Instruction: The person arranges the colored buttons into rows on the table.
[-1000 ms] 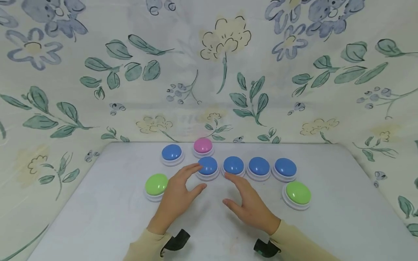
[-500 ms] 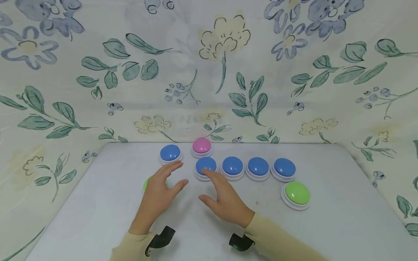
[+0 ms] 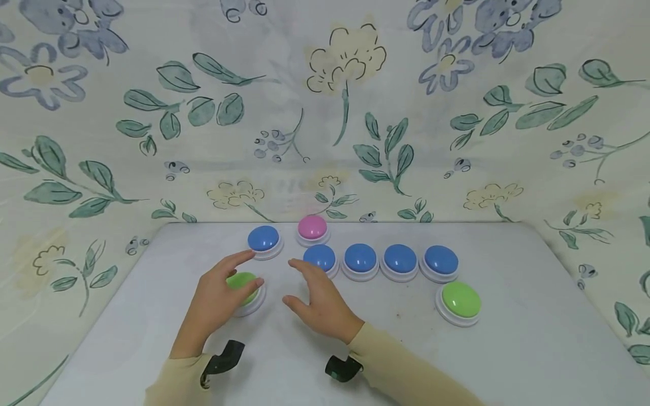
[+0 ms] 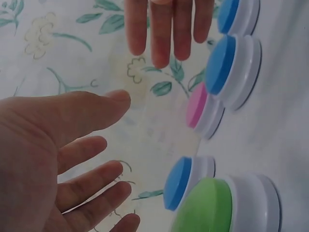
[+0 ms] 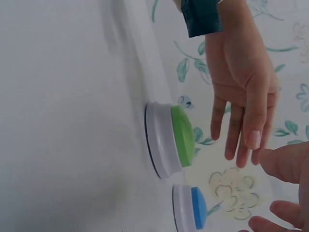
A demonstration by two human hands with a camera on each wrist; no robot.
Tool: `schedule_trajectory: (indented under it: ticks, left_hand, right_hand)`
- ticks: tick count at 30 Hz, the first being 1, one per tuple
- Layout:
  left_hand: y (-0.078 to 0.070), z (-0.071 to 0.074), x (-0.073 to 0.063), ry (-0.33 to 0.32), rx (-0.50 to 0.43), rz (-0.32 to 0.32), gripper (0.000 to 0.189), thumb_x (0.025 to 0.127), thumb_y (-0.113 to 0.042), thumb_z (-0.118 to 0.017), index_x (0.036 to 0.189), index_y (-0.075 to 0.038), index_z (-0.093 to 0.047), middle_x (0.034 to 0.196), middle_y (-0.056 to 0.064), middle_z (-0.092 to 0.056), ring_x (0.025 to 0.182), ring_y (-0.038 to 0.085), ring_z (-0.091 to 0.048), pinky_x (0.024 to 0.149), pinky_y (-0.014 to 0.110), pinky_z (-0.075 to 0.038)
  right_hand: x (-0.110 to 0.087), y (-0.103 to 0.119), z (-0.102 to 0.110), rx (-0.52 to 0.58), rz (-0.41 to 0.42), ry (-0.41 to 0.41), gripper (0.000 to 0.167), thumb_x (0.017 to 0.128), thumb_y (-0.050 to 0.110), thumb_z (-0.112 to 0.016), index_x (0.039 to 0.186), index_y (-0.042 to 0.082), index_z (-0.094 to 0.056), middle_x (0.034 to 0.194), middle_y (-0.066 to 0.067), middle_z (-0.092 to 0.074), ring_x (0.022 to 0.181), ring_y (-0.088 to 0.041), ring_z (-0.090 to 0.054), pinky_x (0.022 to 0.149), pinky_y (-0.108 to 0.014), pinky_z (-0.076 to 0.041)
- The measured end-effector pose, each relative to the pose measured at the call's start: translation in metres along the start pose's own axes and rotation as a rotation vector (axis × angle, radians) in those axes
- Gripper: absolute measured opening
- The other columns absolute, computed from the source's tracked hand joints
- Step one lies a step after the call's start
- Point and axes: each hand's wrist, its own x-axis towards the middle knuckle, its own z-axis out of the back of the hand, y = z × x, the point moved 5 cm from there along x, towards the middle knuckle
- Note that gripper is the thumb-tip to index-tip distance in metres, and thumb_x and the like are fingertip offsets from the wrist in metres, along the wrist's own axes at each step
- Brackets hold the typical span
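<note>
Button (image 3: 240, 280), green, 1 of 8, near left hand (image 3: 214, 290), right hand (image 3: 324, 304) alongside

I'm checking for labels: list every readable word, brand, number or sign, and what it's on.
None can be read.
The buttons and table show no writing; the cloth has printed plants, no letters.
Any marks on the wrist cameras are too small to read.

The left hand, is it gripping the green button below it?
No, the right wrist view shows a gap between the left hand and the green button.
</note>
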Motion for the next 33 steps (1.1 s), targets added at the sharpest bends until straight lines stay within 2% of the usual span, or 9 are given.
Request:
schedule_trajectory:
  ticks: [4,15,25,33]
  left_hand:
    - [0.010,0.002,0.001,0.040,-0.005,0.008,0.063,0.091,-0.026,-0.076,0.146,-0.008,-0.050,0.150,0.017,-0.049,0.127,0.048,-0.051,0.103,0.063,-0.045]
    - [0.036,0.003,-0.001,0.079,-0.008,-0.009,0.071,0.090,-0.033,-0.077,0.148,-0.005,-0.046,0.149,0.023,-0.047,0.136,0.044,-0.043,0.105,0.060,-0.044]
    - [0.054,0.002,-0.004,0.129,0.004,-0.009,0.077,0.087,-0.029,-0.080,0.149,-0.003,-0.044,0.149,0.027,-0.045,0.135,0.046,-0.042,0.102,0.060,-0.047]
    - [0.061,-0.001,-0.004,0.149,-0.017,-0.020,0.081,0.084,-0.026,-0.083,0.150,-0.002,-0.043,0.148,0.028,-0.045,0.134,0.048,-0.043,0.101,0.060,-0.048]
  right_hand:
    - [0.007,0.001,-0.008,-0.007,0.011,-0.007,0.062,0.097,0.023,-0.067,0.152,0.008,-0.040,0.154,-0.008,-0.045,0.143,-0.025,-0.041,0.117,-0.044,-0.037]
    - [0.028,0.004,-0.035,-0.011,0.010,0.019,0.061,0.096,0.022,-0.068,0.150,0.006,-0.044,0.152,-0.008,-0.047,0.143,-0.022,-0.041,0.118,-0.038,-0.035]
    - [0.039,0.003,-0.057,-0.039,-0.009,0.082,0.060,0.097,0.023,-0.067,0.151,0.008,-0.043,0.155,-0.006,-0.044,0.144,-0.020,-0.038,0.118,-0.033,-0.033]
    - [0.043,0.003,-0.066,-0.033,-0.037,0.104,0.066,0.095,0.026,-0.070,0.152,0.008,-0.041,0.158,-0.006,-0.040,0.145,-0.021,-0.037,0.118,-0.034,-0.033]
